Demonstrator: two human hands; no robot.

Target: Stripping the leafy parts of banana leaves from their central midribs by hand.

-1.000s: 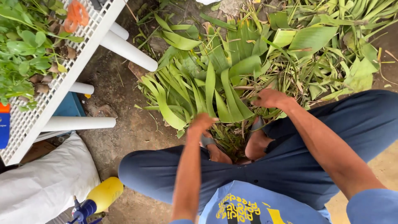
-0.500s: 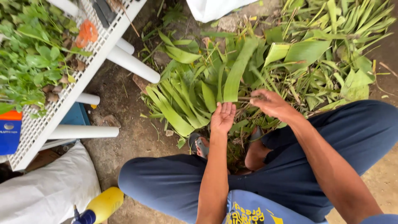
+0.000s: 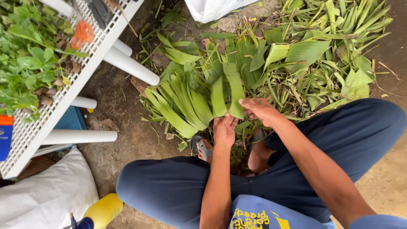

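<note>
Head view: your right hand (image 3: 259,109) pinches a green leaf strip (image 3: 235,91) at 12 o'clock; your left hand (image 3: 224,129), fingers spread, steadies it. Sorted strips (image 3: 182,106) fan at 10; uncut leaves (image 3: 322,55) remain at 2.

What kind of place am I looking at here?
Probably an outdoor garden or nursery work area: a dirt floor, a pile of cut green leaves, and a white mesh bench carrying leafy plants.
</note>
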